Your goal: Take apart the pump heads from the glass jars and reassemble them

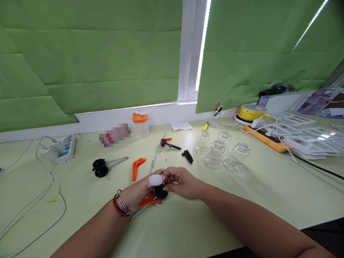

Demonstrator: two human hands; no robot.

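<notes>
My left hand (138, 193), with a white wrap on one finger, is closed around a black round part (161, 192). An orange piece (147, 201) and a thin metal rod (139, 213) stick out below it. The fingertips of my right hand (182, 182) pinch at the top of the black part; anything small between them is hidden. Two black round parts with rods (101, 168) lie to the left, beside orange angled pieces (137, 167). Thin metal pins (153, 164), black pieces (187, 156) and a black-and-orange assembly (170, 144) lie beyond my hands.
Several clear glass jars (216, 154) stand right of centre. An orange-lidded cup (141, 124) is at the back. A power strip (67, 148) with loose cables is at left; an orange strip (267, 139), yellow container (251, 112) and stacked white frames (311, 143) are at right.
</notes>
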